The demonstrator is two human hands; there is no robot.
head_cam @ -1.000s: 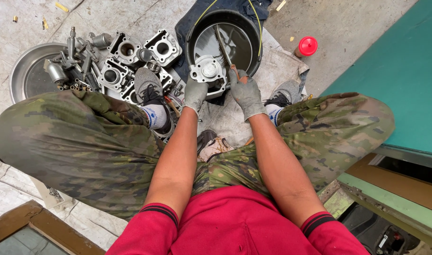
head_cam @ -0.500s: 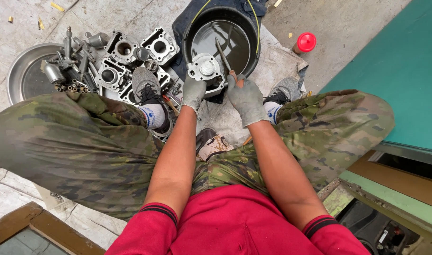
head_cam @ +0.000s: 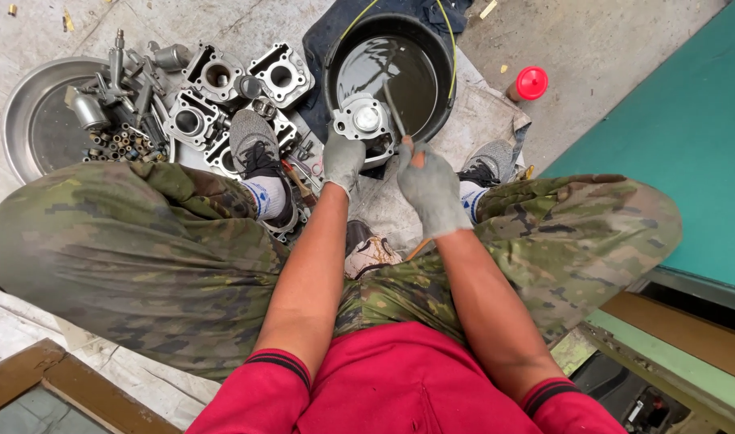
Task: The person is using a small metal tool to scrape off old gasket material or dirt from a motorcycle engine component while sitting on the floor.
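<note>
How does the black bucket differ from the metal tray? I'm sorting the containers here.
The black bucket is deep, dark and holds dark liquid; the metal tray is shallow, silvery and holds small metal parts. The bucket sits just beyond the left hand and right hand; the tray lies off to the left. Both are round and rest on the ground.

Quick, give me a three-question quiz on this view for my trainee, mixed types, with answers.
1. True or false: the left hand holds the metal engine part at the rim of the black bucket.
2. What does the right hand grip? A) thin tool B) red cap C) steel tray
3. Fill in: the red cap lies to the ____ of the bucket.

Key: 1 true; 2 A; 3 right
</note>
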